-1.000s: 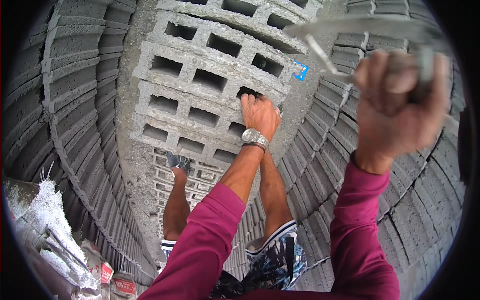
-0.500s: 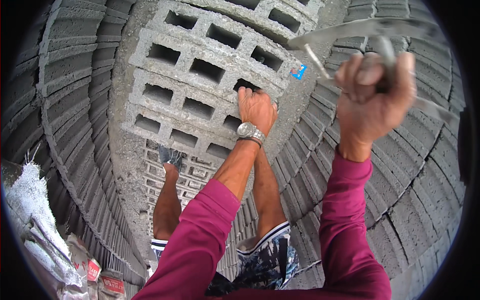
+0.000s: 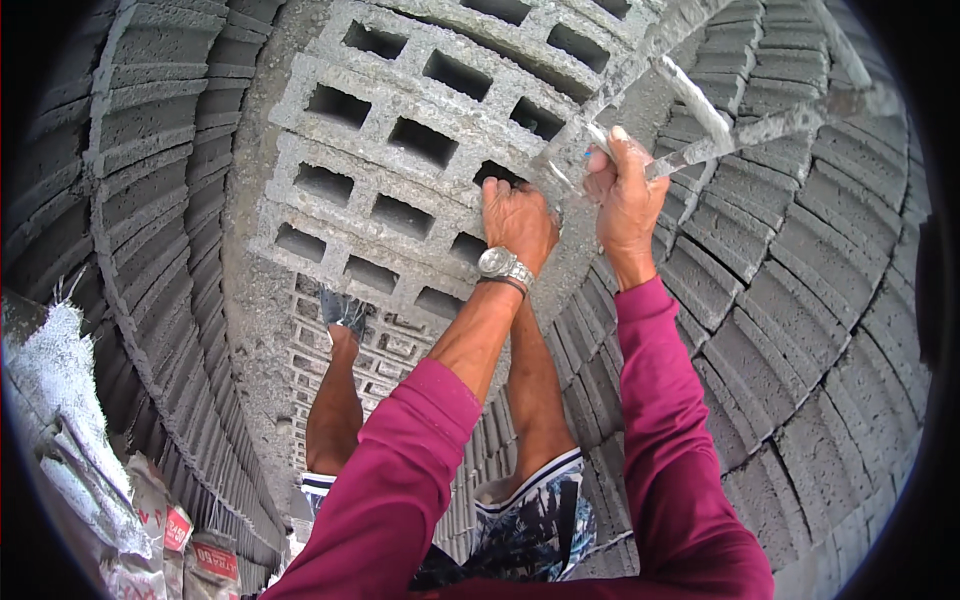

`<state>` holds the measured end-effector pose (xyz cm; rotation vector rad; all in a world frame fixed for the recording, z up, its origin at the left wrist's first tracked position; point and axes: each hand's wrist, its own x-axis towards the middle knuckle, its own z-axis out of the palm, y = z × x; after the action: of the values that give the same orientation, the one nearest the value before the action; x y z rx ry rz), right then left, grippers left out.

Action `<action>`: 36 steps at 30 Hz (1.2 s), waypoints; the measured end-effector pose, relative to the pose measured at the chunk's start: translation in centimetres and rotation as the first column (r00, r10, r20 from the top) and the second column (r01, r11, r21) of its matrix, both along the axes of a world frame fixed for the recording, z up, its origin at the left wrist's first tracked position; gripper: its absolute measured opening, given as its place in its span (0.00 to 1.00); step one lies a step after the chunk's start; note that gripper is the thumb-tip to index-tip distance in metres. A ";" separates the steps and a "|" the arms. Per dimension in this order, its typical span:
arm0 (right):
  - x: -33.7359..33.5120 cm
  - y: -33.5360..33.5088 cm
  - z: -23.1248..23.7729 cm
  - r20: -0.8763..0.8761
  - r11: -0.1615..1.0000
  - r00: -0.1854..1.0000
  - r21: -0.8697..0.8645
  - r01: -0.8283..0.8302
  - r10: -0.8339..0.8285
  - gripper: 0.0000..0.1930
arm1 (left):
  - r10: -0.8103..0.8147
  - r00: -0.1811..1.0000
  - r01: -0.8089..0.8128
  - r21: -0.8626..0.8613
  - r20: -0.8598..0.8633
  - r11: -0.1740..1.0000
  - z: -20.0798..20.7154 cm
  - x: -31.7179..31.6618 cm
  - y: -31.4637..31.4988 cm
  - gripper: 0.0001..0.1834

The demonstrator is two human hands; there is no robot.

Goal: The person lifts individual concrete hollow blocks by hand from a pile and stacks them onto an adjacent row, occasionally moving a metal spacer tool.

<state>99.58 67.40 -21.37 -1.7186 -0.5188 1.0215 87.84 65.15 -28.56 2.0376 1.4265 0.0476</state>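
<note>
My left hand (image 3: 520, 222), with a wristwatch (image 3: 503, 264) at its wrist, is closed over the right end of a grey hollow concrete block (image 3: 457, 163). Its fingertips dip into the rectangular hole there. Just to the right, my raised right hand (image 3: 628, 200) is wrapped round part of a grey, mortar-smeared metal frame (image 3: 775, 128). The frame has long bars joined by short crosspieces and reaches up toward the upper right. One of its bars comes down close to the block's right end; whether they touch I cannot tell.
More hollow blocks lie in rows ahead and behind. Stacked concrete blocks rise on the left (image 3: 150, 130) and right (image 3: 780, 330). Torn sacks (image 3: 85, 450) lie at the lower left. My legs (image 3: 335, 405) stand between the stacks, one foot beside the block rows.
My right hand has moved left and slightly down with the metal frame, bringing it close to my left hand and the block. The left hand stays on the block.
</note>
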 end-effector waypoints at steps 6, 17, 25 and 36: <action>-0.8 4.8 10.3 0.097 0.901 0.990 0.413 -0.134 0.103 0.28 | -0.046 0.998 0.046 -0.011 -0.053 0.999 -0.2 -0.6 -0.1 0.22; -2.0 0.8 -1.0 0.205 0.990 0.968 -0.032 -0.141 0.144 0.21 | 0.030 1.000 -0.030 -0.037 0.006 0.999 -0.4 -0.1 0.3 0.18; -2.6 7.2 10.0 0.080 0.858 0.957 0.428 -0.285 0.278 0.23 | -0.054 0.996 0.054 -0.001 -0.070 0.999 -0.6 -1.0 -0.3 0.19; -3.9 2.4 -1.7 0.125 0.979 0.971 -0.005 -0.205 0.204 0.23 | 0.014 0.998 -0.014 -0.016 0.053 1.000 -1.3 -0.3 0.0 0.15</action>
<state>95.63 69.81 -23.06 -1.7562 -0.7934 1.0579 87.51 65.15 -29.84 1.9988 1.4039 0.0956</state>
